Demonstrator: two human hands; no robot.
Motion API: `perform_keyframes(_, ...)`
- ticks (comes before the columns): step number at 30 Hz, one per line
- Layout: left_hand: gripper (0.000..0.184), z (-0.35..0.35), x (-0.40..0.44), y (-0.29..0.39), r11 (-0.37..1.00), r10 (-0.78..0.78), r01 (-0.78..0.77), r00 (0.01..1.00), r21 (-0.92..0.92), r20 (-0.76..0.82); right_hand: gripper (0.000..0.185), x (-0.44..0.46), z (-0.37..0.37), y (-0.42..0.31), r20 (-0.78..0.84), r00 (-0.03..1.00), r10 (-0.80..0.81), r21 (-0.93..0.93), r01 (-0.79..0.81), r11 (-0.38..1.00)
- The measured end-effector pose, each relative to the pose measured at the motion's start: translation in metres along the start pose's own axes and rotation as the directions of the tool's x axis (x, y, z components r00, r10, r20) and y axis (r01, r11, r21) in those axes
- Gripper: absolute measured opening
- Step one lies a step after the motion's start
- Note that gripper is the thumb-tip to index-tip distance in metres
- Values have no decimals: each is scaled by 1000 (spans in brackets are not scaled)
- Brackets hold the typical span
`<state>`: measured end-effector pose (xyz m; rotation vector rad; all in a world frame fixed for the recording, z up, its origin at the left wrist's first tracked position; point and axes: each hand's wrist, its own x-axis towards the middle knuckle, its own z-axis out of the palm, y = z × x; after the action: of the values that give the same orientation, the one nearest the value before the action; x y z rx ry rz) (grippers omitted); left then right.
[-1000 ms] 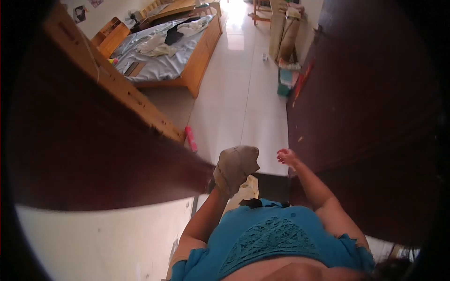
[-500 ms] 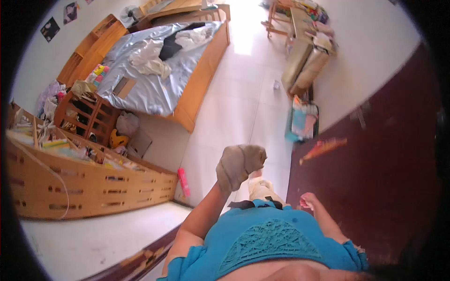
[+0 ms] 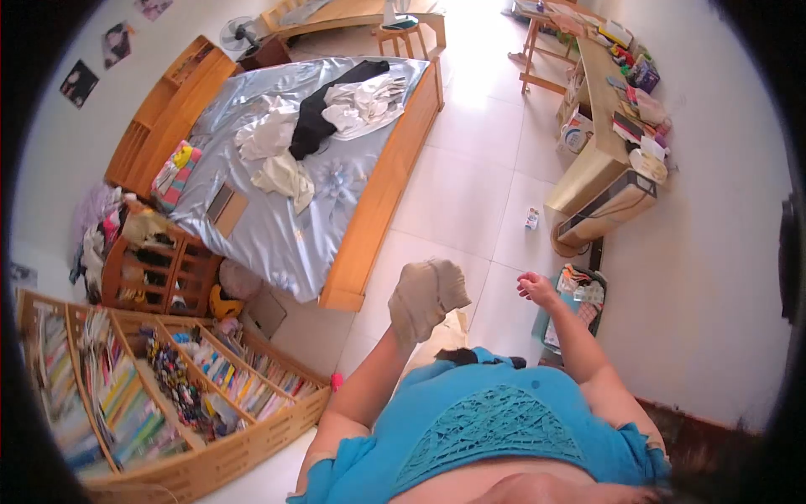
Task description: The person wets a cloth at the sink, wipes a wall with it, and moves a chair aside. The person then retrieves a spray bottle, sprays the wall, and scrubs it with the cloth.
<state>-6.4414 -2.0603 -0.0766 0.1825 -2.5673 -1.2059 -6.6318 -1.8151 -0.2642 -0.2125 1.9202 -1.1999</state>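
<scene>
A beige-grey cloth covering [image 3: 430, 296] wraps my left hand right down to the wrist, so its fingers are hidden. Whether that hand is open or closed under the fabric does not show. It is raised in front of my body, above the tiled floor. My right hand [image 3: 537, 290] is bare and held out to the side, with its fingers loosely bent and a little apart. Nothing shows in it. Just below it in the picture is a teal bin or basket [image 3: 550, 329] filled with assorted items.
A bed [image 3: 336, 189] with a shiny blue sheet and rumpled clothes stands ahead left. A wooden bookshelf [image 3: 277, 433] runs along the near left. On the right stands a long cabinet [image 3: 592, 172] with things on top. A small white item [image 3: 531, 218] lies on the floor.
My view has moved forward into the room, and the dark red door surface has mostly gone from sight. My right hand has swung forward and up from beside my waist. The covered left hand stays raised.
</scene>
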Motion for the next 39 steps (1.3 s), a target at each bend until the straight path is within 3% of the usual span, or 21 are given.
perform_keyframes(1,15,-3,38,-17,998,-49,45,993,36,107,20,22,-8,-3,-8,1000,28,26,-28,999)
perform_keyframes(3,15,0,105,-44,999,6,-10,995,47,101,18,40,-29,-26,-58,991,121,76,-116,990)
perform_keyframes(4,10,4,139,-53,992,117,-117,993,44,1,17,55,-45,-5,2,984,178,120,-177,977)
perform_keyframes(6,8,1,216,-62,981,165,-171,984,-90,-70,15,80,-86,1,-19,956,293,106,-289,951)
perform_keyframes(7,9,-5,247,-55,969,81,-81,997,-235,-10,14,76,-100,-8,-89,922,377,58,-374,926)
perform_keyframes(8,9,-9,280,-52,930,10,13,998,-368,61,13,86,-124,12,-66,893,446,181,-429,885)
perform_keyframes(11,8,-6,381,-69,940,342,-341,939,-28,32,13,112,-163,31,-175,793,583,370,-496,786)
perform_keyframes(13,8,-1,443,-79,889,442,-441,897,125,17,12,145,-196,10,-201,757,622,417,-509,753)
perform_keyframes(15,8,12,511,-90,912,323,-343,939,226,123,10,196,-220,-17,-107,779,617,448,-516,730)
perform_keyframes(18,8,17,612,-95,863,296,-346,937,369,184,14,313,-255,-65,-149,839,523,240,-482,842)
perform_keyframes(21,16,14,694,-121,851,300,-340,940,400,161,22,438,-286,-164,-190,940,284,18,-286,958)
perform_keyframes(25,22,4,806,-151,871,-45,-100,958,482,282,25,587,-311,-325,-41,999,-23,-88,19,996)
perform_keyframes(27,28,-4,868,-177,927,-119,-37,915,374,385,26,640,-314,-411,35,999,-40,-52,42,998)
perform_keyframes(29,30,-8,923,-207,956,-21,-76,946,284,325,27,703,-314,-463,99,987,-123,-111,134,985)
perform_keyframes(30,29,-8,945,-221,956,104,-153,974,251,200,27,729,-308,-487,131,979,-156,-133,173,976)
perform_keyframes(32,35,-2,1013,-257,935,254,-267,963,235,83,31,762,-309,-553,214,957,-193,-436,271,858)
perform_keyframes(34,52,24,1057,-326,920,242,-285,953,270,179,37,804,-308,-587,316,903,-291,-643,429,634)
perform_keyframes(35,55,37,1090,-342,974,97,-45,968,-220,232,38,830,-308,-605,211,598,-774,-617,695,369)
perform_keyframes(36,58,49,1123,-358,738,-51,224,959,-636,279,37,851,-320,-626,125,583,-803,-545,716,435)
perform_keyframes(38,61,42,1174,-367,951,98,-2,950,-309,296,36,884,-344,-667,-67,572,-817,-364,749,554)
perform_keyframes(39,63,41,1201,-374,980,185,-153,936,-128,299,36,903,-364,-682,-57,569,-820,-426,729,536)
